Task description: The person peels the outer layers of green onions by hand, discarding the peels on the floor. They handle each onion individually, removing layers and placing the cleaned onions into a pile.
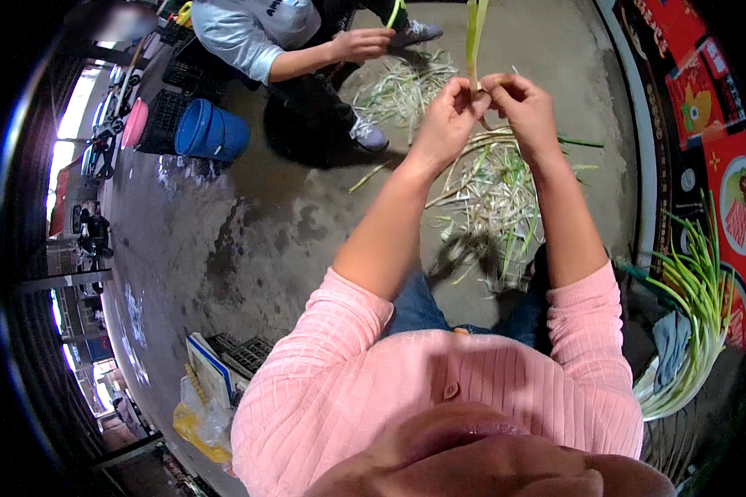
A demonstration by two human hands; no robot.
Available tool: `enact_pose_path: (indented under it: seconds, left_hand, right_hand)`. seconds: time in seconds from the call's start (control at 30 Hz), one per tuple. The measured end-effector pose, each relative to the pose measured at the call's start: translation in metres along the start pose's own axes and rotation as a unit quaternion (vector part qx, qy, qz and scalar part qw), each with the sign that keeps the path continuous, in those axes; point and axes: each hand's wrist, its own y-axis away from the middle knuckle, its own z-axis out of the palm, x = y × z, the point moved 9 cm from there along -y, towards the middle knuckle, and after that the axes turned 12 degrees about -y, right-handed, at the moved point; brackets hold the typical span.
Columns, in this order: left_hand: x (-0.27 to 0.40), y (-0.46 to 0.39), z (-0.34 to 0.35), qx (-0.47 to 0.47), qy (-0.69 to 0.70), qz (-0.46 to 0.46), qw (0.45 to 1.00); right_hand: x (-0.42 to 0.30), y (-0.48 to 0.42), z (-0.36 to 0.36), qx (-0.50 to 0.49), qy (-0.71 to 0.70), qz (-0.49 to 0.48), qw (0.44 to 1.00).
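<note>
Both hands meet in front of me at the pale lower end of a green onion (475,40). Its leaves point away and run out of the top of the view. My left hand (442,124) grips the stalk between thumb and fingers. Thumb and fingertips of my right hand (525,109) pinch at the same end, and a thin strip hangs just below; whether it is attached to the stalk I cannot tell. Beneath my hands, a heap of peeled onion leaves and skins (497,192) lies on the concrete floor (298,248).
Opposite me a co-worker's hand (363,45) holds a green stalk beside another heap of trimmings (404,90). A blue bucket (211,130), pink basin (135,123) and black crate (161,118) stand left. At right, a green onion bunch (709,335) with blue cloth (670,348) lies near a red poster (721,143).
</note>
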Motion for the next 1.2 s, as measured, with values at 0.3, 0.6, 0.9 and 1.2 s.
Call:
enact_pose_path:
  seconds: [0.3,0.6,0.9,1.2]
  left_hand:
    - [0.005,-0.002,-0.017,0.083,0.013,0.021,0.996]
    - [0.009,-0.002,-0.042,0.089,0.058,-0.056,0.993]
    - [0.008,-0.004,-0.066,0.113,0.259,0.018,0.959]
    - [0.006,-0.005,-0.073,0.14,0.251,0.006,0.958]
  right_hand:
    - [-0.005,-0.001,0.009,-0.037,0.185,-0.174,0.966]
    - [-0.019,-0.003,-0.032,0.023,0.339,-0.111,0.934]
    - [-0.037,-0.014,-0.095,0.108,0.406,-0.123,0.899]
    - [-0.038,-0.016,-0.107,0.113,0.443,-0.179,0.871]
